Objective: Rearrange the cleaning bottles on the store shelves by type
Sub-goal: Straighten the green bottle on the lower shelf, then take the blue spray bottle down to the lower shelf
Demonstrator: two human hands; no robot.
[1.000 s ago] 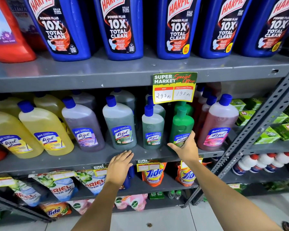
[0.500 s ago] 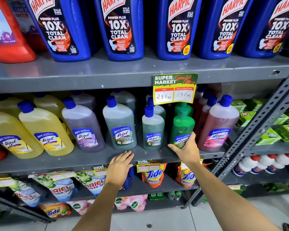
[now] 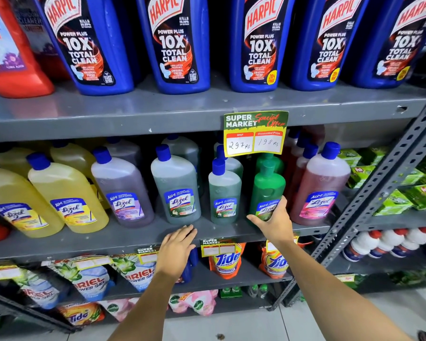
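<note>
The middle shelf (image 3: 123, 238) holds Lizol bottles: yellow ones (image 3: 67, 193) at the left, a purple one (image 3: 122, 190), a large grey-green one (image 3: 175, 185), a small grey-green one (image 3: 223, 190), a bright green bottle (image 3: 268, 185) and a pink one (image 3: 320, 183). My right hand (image 3: 273, 220) wraps the bright green bottle's base, thumb on its left and fingers over its label. My left hand (image 3: 177, 244) lies flat on the shelf's front edge below the large grey-green bottle, fingers apart and holding nothing.
Blue Harpic bottles (image 3: 180, 43) and a red bottle (image 3: 17, 67) line the top shelf. A price card (image 3: 255, 134) hangs over the green bottles. Ariel (image 3: 89, 281) and Tide pouches (image 3: 225, 260) sit below. A slotted upright (image 3: 379, 183) bounds the right, with green packs (image 3: 423, 193) beyond.
My right hand has slid up and closed around the green bottle's base. My left hand has stayed on the shelf edge.
</note>
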